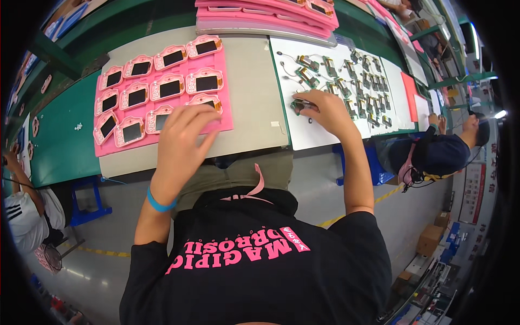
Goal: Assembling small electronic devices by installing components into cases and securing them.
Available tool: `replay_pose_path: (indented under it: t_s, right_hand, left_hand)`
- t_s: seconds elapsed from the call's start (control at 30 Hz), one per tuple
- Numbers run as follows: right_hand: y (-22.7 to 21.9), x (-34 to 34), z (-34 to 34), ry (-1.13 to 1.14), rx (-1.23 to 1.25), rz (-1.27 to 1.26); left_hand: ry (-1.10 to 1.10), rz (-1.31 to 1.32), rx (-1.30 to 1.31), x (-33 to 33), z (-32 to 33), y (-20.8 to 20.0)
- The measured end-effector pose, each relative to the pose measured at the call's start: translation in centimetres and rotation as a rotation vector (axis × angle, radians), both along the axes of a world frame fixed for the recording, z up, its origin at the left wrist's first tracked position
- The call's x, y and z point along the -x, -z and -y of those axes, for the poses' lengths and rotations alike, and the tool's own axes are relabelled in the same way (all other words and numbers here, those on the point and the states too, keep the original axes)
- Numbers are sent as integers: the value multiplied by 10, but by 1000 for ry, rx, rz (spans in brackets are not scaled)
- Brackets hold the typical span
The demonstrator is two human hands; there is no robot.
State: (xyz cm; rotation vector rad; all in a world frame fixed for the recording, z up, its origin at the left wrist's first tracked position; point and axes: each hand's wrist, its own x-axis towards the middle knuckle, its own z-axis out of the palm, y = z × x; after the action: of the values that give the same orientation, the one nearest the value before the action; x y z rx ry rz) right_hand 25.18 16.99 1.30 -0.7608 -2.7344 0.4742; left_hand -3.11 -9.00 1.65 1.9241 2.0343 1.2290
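My left hand [187, 135] hovers over the near right corner of a pink foam tray [227, 111], thumb apart from the loosely bent fingers, with nothing seen in it. Several pink-framed electronic units with dark screens [168, 88] lie in rows on that tray; the hand partly covers the nearest right ones. To the right, my right hand [327, 111] has its fingertips closed on a small green circuit board [299, 106] at the left edge of a white sheet [317, 140]. Beyond that hand lie several more circuit boards [374, 81] with attached silvery parts and thin wires.
A stack of pink trays [265, 19] stands at the far edge of the grey mat [252, 86]. A green mat [59, 141] covers the bench on the left. Co-workers sit at both sides, one in a dark shirt [433, 151] on the right. Blue stools [89, 200] stand below.
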Motion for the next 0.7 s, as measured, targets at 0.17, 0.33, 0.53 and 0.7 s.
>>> replay_pose_path:
  t_s: [0.17,0.33,0.53,0.7]
  right_hand:
    - [0,21,5,-70,166,-133]
    - [-33,69,45,-293,480,-165]
    - [-47,96,85,-257,702,-251]
    - [-22,82,105,8,1067,-102]
  left_hand:
    - [105,447,181,-24,12,-3]
    - [202,1001,277,-42,-8,9]
    - [258,1491,429,-17,2,28]
    - [137,1522,363,-19,11,27]
